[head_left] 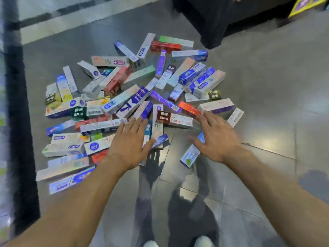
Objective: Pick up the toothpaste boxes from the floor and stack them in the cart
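Several toothpaste boxes (124, 97) lie scattered in a loose pile on the grey tiled floor, white, blue, red, green and purple. My left hand (130, 141) hovers with fingers spread over the near middle of the pile, above a white and silver box (157, 123). My right hand (216, 138) is spread flat to the right, above a blue and white box (191, 154) at the pile's near edge. Neither hand holds anything. No cart is recognisable in view.
A dark bulky object (213, 20) stands at the back right beyond the pile. A black strip (19, 122) runs along the left side of the floor. My shoes (178, 243) show at the bottom edge. Bare tiles (267, 104) lie to the right.
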Demonstrator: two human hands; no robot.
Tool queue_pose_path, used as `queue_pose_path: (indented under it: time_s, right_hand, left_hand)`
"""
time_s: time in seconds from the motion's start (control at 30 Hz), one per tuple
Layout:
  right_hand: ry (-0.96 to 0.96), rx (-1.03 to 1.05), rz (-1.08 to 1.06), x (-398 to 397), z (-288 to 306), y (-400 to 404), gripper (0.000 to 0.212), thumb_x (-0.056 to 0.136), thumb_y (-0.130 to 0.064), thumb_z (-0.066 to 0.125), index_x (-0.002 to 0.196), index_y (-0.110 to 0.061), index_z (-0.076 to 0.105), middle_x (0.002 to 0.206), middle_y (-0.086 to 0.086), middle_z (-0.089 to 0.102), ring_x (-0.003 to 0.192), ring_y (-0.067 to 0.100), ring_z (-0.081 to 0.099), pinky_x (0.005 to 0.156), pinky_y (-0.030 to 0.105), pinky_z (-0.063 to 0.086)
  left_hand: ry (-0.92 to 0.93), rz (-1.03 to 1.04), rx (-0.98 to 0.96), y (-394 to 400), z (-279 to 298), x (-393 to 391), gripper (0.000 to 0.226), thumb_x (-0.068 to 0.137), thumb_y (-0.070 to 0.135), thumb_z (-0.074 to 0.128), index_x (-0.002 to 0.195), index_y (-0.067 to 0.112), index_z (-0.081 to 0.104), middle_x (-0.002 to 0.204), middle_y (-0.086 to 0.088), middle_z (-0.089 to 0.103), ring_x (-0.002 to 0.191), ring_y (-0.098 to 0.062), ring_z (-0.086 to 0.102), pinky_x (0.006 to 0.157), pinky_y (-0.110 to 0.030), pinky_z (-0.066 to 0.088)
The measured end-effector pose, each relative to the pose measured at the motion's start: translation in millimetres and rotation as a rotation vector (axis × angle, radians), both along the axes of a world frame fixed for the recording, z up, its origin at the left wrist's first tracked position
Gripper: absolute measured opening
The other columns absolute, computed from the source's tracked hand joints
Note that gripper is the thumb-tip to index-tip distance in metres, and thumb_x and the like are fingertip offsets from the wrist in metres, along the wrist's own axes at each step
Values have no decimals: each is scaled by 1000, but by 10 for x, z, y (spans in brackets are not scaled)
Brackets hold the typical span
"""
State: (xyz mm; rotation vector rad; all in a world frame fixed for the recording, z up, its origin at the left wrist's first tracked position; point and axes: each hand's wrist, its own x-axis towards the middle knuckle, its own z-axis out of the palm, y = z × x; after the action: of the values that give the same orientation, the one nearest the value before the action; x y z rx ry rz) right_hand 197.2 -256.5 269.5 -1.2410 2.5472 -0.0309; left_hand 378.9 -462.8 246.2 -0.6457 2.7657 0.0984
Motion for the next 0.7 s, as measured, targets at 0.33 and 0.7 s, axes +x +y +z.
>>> queue_pose_path:
  time_s: [0.33, 0.7]
  right_hand:
    - [77, -61, -40, -403, -1896, 104, 78, 93, -61, 49, 156, -20, 30, 162, 12, 30, 148, 30, 29, 121, 42, 22]
    - [81, -158, -227, -111, -2754, 288, 68, 93, -51, 60, 144, -7, 50, 151, 22, 45, 134, 40, 45, 114, 47, 34]
  left_hand:
    - [149, -133, 5, -12, -1755, -589, 77, 98, 62, 23, 160, 16, 23, 164, -6, 29, 152, -22, 25, 124, -46, 19]
    - [204, -292, -43, 260, -2231, -926, 75, 100, 59, 32, 160, 14, 21, 166, -6, 24, 153, -22, 20, 125, -44, 12]
